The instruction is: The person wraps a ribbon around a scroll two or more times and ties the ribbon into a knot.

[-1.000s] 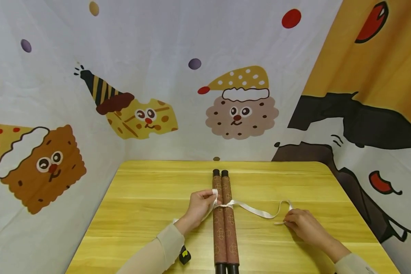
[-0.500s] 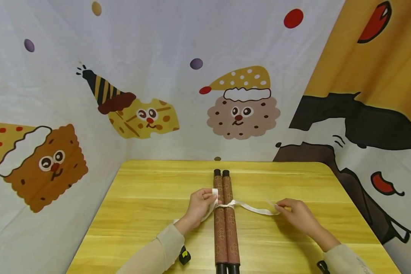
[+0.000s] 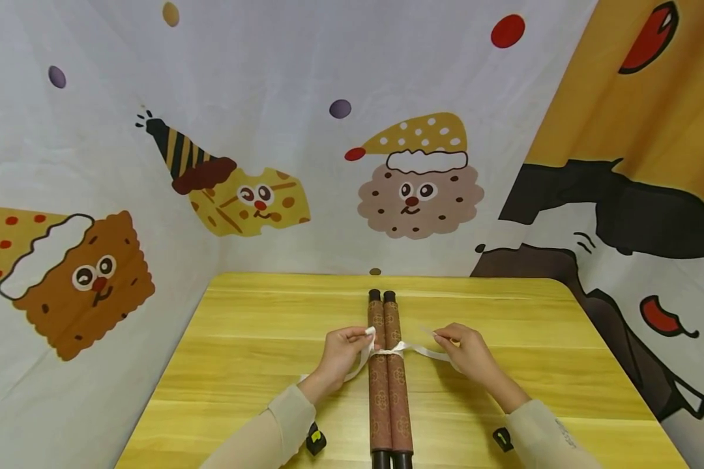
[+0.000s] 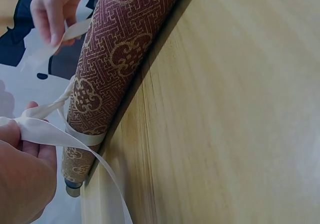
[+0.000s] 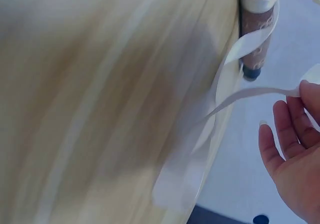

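Two brown patterned scrolls (image 3: 379,397) with black end knobs lie side by side on the table. A white ribbon (image 3: 388,352) goes round both, crossing at a twist on top. Just left of the scrolls my left hand (image 3: 336,359) pinches a folded part of the ribbon between thumb and fingers, seen also in the left wrist view, where a tail of ribbon (image 4: 112,176) hangs down. To the right, my right hand (image 3: 472,357) pinches the other length between thumb and forefinger. In the right wrist view that ribbon (image 5: 260,90) hangs slack, its other fingers apart.
The wooden table (image 3: 258,312) extends on both sides of the scrolls. A small black object with a yellow mark (image 3: 315,440) is beside the left cuff, and a black piece (image 3: 502,439) is by the right cuff. A printed cloth (image 3: 281,78) hangs behind.
My right hand has moved left and away from me, closer to the scrolls, with the ribbon in its fingers. The left hand has stayed nearly in place, its ribbon fold tilting slightly.
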Tool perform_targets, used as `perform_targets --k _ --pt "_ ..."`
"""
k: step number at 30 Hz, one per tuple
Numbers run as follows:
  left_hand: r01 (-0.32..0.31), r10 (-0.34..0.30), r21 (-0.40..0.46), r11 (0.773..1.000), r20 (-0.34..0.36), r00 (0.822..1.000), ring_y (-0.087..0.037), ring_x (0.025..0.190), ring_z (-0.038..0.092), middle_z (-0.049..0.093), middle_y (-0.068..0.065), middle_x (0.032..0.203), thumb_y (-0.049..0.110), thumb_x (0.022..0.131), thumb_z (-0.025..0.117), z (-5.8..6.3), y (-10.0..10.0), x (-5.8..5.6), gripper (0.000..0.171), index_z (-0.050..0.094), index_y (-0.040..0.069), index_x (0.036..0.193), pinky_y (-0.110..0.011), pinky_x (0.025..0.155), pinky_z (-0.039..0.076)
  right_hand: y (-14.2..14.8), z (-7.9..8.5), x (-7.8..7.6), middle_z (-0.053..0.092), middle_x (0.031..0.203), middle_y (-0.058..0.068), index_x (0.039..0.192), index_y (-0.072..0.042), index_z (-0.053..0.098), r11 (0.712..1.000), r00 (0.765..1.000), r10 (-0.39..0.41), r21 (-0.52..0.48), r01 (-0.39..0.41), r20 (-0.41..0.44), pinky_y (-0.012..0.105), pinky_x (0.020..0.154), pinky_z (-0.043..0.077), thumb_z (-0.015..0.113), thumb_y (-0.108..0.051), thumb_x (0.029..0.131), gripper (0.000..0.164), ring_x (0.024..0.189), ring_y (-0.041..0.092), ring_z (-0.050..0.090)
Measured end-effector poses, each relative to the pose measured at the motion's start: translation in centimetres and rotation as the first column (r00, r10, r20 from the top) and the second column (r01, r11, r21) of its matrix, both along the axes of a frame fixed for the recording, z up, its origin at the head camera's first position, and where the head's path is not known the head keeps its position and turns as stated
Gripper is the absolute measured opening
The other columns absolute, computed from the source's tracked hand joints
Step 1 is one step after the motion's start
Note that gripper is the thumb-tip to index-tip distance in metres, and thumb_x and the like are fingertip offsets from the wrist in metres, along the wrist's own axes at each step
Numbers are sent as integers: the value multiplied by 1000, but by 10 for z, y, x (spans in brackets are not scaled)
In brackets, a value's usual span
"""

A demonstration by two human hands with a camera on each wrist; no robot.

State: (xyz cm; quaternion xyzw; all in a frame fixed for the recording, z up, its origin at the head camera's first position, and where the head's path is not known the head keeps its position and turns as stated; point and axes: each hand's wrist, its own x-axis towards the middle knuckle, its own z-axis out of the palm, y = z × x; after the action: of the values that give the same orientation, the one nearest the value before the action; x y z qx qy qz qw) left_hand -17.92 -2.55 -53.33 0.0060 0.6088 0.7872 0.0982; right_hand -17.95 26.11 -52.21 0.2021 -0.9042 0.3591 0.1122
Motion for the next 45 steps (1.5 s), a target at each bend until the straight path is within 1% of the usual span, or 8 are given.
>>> perform_targets --k 10,15,18,25,31,36,39,45 --pt "-7 7 -4 1000 -20 1000 -34 83 64 63 -33 102 8 85 68 3 1 2 25 65 -7 104 -40 80 54 -52 0 -22 67 84 -4 93 -10 72 996 999 38 -83 -40 -19 36 66 55 69 -11 85 8 76 9 58" --pt "-15 14 -13 1000 -40 999 -34 82 65 62 -34 102 7 85 68 3 2 2 24 65 -8 103 -38 78 55 -72 3 -30 66 82 -4 91 -12 73 995 999 37 -88 -39 -23 34 63 54 70 -12 84 7 73 8 58" --pt "-29 27 -36 999 -51 998 -33 80 65 64 -32 100 8 84 69 2 2 2 23 66 -7 101 -38 76 55 -83 5 -34 66 80 -5 91 -13 74 995 999 41 -90 -41 -9 32 58 52 71 -13 84 8 70 8 56" --pt "-48 45 -57 997 -56 997 -30 77 66 68 -25 93 10 83 70 0 4 3 22 68 -6 98 -48 78 53 -104 2 -42 65 81 -6 90 -14 75 993 995 49 -107 -40 81 27 51 48 71 -15 84 8 65 9 53" --pt "-42 41 -22 999 -38 998 -31 80 65 68 -21 93 8 83 70 -2 6 3 22 67 -7 98 -37 73 56 -112 -6 -47 66 81 -3 87 -12 75 994 994 88 -73 -83 62 27 53 50 72 -11 82 6 66 8 55" --pt "-39 39 -25 999 -23 999 -31 81 65 67 -23 96 8 82 71 -2 6 3 21 68 -5 98 -35 72 56 -113 -10 -45 67 85 -4 88 -16 74 993 988 103 -64 -96 117 28 60 53 70 -13 84 6 72 6 57" --pt "-43 42 -42 998 -17 999 -30 79 65 67 -23 94 9 82 71 -1 5 3 21 68 -4 98 -35 73 56 -111 -9 -43 67 89 -5 92 -15 74 994 988 88 -76 -79 130 29 62 53 69 -16 86 8 75 6 58" --pt "-54 53 -52 997 -17 998 -31 77 65 68 -23 93 11 82 71 0 3 4 22 68 -5 99 -36 73 56 -104 1 -38 68 92 -5 98 -12 73 989 992 88 -126 -76 90 34 65 54 64 -18 90 14 78 8 59"
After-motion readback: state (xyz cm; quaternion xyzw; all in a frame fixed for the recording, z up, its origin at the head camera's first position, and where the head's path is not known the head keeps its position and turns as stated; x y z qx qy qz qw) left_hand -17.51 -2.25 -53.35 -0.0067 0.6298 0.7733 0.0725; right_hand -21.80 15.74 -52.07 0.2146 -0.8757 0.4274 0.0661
